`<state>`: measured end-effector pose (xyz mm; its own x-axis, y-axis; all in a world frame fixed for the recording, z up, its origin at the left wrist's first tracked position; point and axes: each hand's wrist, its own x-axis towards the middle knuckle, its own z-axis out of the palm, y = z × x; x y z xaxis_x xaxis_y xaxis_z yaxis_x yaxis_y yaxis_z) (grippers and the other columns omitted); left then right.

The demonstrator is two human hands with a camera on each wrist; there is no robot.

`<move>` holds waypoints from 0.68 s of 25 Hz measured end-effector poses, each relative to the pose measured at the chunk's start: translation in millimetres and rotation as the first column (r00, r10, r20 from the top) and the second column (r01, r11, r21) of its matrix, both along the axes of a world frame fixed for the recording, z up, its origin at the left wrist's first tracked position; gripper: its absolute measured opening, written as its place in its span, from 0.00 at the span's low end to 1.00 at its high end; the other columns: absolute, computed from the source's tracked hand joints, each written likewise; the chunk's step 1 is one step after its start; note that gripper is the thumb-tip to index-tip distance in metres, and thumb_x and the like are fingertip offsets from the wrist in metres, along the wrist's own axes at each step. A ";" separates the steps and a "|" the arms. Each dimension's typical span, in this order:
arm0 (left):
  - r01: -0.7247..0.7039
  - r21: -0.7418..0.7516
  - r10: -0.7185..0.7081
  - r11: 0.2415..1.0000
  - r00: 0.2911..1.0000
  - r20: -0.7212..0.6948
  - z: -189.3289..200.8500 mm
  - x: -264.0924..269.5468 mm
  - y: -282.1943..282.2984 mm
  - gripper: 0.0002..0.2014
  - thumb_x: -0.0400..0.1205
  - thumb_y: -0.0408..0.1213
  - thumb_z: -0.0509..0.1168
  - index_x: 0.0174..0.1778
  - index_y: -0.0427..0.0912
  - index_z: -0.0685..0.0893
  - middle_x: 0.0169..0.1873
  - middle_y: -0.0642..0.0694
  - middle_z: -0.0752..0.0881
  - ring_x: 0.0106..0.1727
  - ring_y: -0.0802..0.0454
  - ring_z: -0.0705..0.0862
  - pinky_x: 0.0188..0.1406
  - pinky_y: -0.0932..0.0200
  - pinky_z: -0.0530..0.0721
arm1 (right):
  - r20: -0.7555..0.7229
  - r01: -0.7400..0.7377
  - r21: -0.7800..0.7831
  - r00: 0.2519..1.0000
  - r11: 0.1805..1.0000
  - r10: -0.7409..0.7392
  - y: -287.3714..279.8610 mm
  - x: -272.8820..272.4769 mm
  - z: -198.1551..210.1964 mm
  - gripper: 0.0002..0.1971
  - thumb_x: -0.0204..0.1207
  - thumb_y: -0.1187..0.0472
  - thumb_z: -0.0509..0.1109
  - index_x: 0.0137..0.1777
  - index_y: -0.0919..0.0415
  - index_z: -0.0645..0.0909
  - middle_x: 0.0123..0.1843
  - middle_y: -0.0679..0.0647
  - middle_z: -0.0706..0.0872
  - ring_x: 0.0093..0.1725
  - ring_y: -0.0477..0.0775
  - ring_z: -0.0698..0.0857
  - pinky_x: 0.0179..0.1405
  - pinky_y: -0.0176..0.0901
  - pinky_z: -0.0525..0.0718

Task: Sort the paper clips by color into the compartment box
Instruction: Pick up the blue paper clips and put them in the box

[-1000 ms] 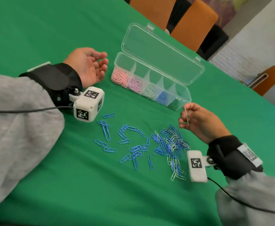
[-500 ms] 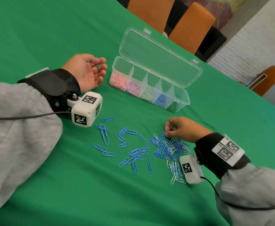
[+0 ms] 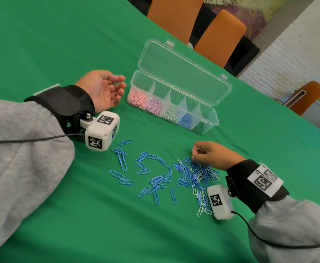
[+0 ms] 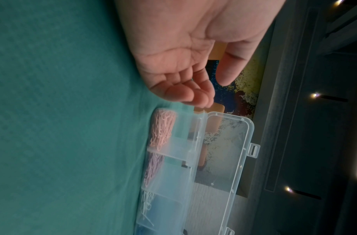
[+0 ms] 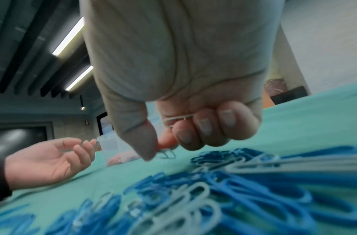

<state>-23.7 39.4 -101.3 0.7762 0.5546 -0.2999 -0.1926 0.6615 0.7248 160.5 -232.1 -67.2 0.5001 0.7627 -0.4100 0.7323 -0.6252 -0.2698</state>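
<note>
The clear compartment box [image 3: 215, 120] stands lid-open on the green cloth, with pink, lilac, white, blue and dark clips in separate compartments. Loose blue and white paper clips [image 3: 193, 173] lie in a pile in front of it. My right hand [image 3: 194, 157] is down at the pile's far edge with its fingers curled round a pale paper clip [image 5: 177, 118]. Its thumb and forefinger tips touch another clip on the cloth. My left hand [image 3: 106, 92] lies palm up with relaxed fingers and holds nothing, just left of the box's pink end [image 4: 163, 127].
More blue clips [image 3: 121, 160] are scattered left of the pile, near my left wrist camera [image 3: 102, 132]. Orange chairs [image 3: 220, 35] stand behind the table's far edge. A cable trails from each wrist.
One second ago my right hand was raised near the box's right end with a clip in its fingers. It has come down onto the pile and stayed there. My left hand has not moved.
</note>
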 end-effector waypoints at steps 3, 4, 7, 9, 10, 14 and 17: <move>0.002 0.003 -0.002 1.000 1.000 0.000 0.3 -0.7 0.0 0.11 0.82 0.35 0.52 0.44 0.44 0.80 0.31 0.52 0.81 0.28 0.59 0.79 0.24 0.69 0.76 | -0.441 0.335 0.321 0.881 0.886 -0.174 -1.5 2.7 4.8 0.14 0.75 0.77 0.59 0.34 0.58 0.71 0.28 0.52 0.77 0.26 0.49 0.69 0.22 0.34 0.69; 0.004 0.001 -0.004 1.000 1.000 0.001 0.1 -0.9 0.1 0.10 0.82 0.35 0.52 0.44 0.44 0.80 0.31 0.52 0.81 0.28 0.59 0.79 0.24 0.69 0.76 | -0.601 0.451 0.374 0.783 0.810 -0.158 -1.4 2.6 8.1 0.15 0.74 0.79 0.58 0.34 0.59 0.70 0.29 0.55 0.78 0.26 0.50 0.70 0.21 0.33 0.69; 0.009 -0.002 -0.009 1.000 1.000 -0.003 -0.6 -0.7 1.2 0.10 0.82 0.35 0.53 0.45 0.44 0.80 0.31 0.51 0.81 0.27 0.59 0.79 0.24 0.69 0.77 | -0.786 0.557 0.346 0.611 0.755 -0.091 1.0 -1.6 16.3 0.10 0.64 0.76 0.61 0.38 0.60 0.71 0.29 0.58 0.79 0.24 0.51 0.75 0.19 0.34 0.72; 0.009 -0.001 -0.009 1.000 1.000 -0.013 -1.0 -0.8 0.8 0.10 0.82 0.35 0.52 0.45 0.44 0.80 0.31 0.52 0.81 0.27 0.59 0.79 0.24 0.69 0.77 | -0.765 0.514 0.246 0.623 0.822 -0.161 4.1 -4.9 12.8 0.13 0.66 0.78 0.59 0.46 0.61 0.73 0.29 0.58 0.79 0.23 0.52 0.77 0.18 0.35 0.72; 0.010 0.002 -0.010 1.000 1.000 -0.016 -1.0 -0.5 0.2 0.10 0.82 0.35 0.52 0.45 0.44 0.80 0.31 0.52 0.81 0.27 0.59 0.79 0.24 0.69 0.77 | -0.731 0.496 0.196 0.649 0.846 -0.211 5.7 -6.8 9.8 0.14 0.70 0.79 0.57 0.48 0.62 0.74 0.29 0.57 0.79 0.23 0.52 0.76 0.18 0.36 0.72; 0.011 0.005 -0.011 1.000 1.000 -0.020 -0.7 0.4 -0.7 0.10 0.82 0.35 0.52 0.46 0.44 0.80 0.31 0.51 0.81 0.27 0.59 0.79 0.24 0.71 0.77 | -0.256 0.198 0.041 0.950 0.979 -0.181 13.8 -25.1 3.9 0.05 0.78 0.66 0.64 0.43 0.58 0.78 0.31 0.50 0.76 0.26 0.46 0.72 0.26 0.36 0.70; 0.009 0.008 -0.009 1.000 1.000 -0.026 -0.6 0.8 -0.2 0.10 0.82 0.35 0.52 0.45 0.44 0.80 0.32 0.51 0.81 0.26 0.59 0.79 0.24 0.71 0.77 | 0.073 -0.005 -0.093 0.997 0.996 0.011 20.3 -37.6 -0.4 0.10 0.76 0.56 0.71 0.36 0.55 0.74 0.32 0.47 0.78 0.30 0.44 0.73 0.29 0.36 0.70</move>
